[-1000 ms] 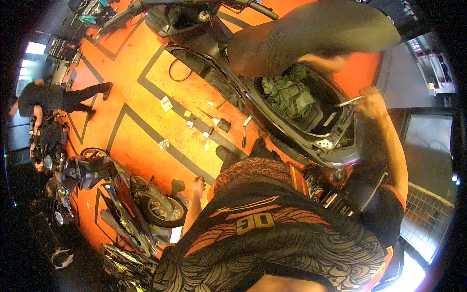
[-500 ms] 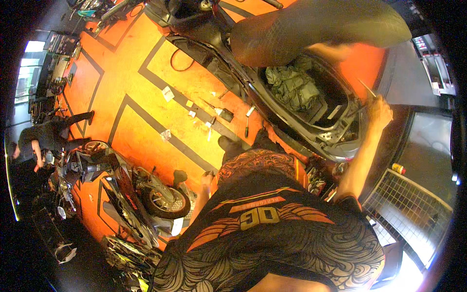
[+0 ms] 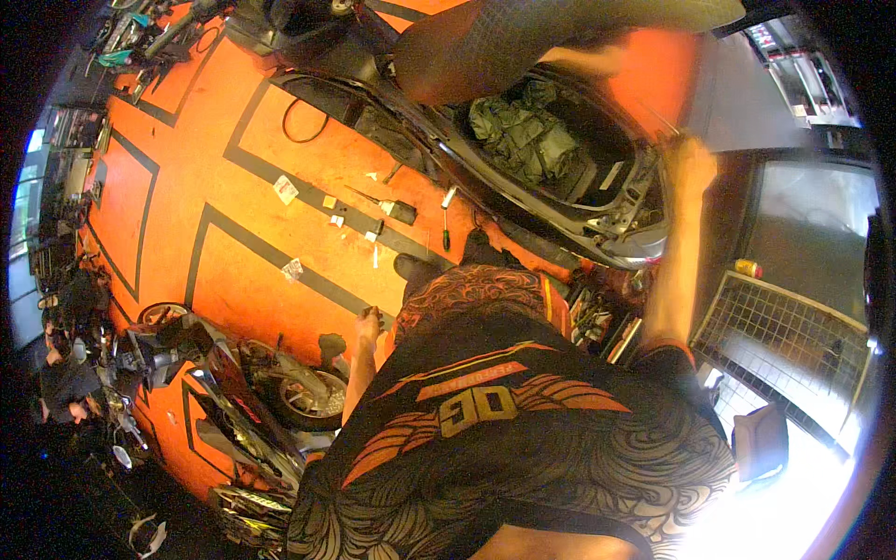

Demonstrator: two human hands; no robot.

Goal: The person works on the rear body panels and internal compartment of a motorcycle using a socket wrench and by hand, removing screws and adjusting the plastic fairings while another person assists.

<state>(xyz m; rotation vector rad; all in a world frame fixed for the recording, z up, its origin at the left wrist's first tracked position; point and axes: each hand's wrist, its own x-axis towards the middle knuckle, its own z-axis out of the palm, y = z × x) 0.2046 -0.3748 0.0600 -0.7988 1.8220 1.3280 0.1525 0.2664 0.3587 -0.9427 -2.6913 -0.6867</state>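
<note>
My right hand (image 3: 691,168) is raised at the rear end of a dark scooter (image 3: 434,140). Its fingers are closed round a thin, pointed rod, blurred, whose kind I cannot make out. Beside this hand lies the scooter's open storage compartment (image 3: 597,191), with a crumpled green cloth or raincoat (image 3: 527,135) inside. The dark seat (image 3: 551,33) is tipped up over it. Low at my left side hangs my left hand (image 3: 370,327), fingers curled; whether they hold something small is hidden.
On the orange floor lie a screwdriver (image 3: 446,235), a dark brush-like tool (image 3: 399,211) and small papers (image 3: 285,189). A partly dismantled motorcycle (image 3: 233,383) stands at left, with another person (image 3: 70,373) beyond. At right are a wire rack (image 3: 779,322) and a yellow-red can (image 3: 748,268).
The view has shifted, so most things sit farther left. My right hand stays near the scooter's rear, more blurred. The other person at left is bent differently.
</note>
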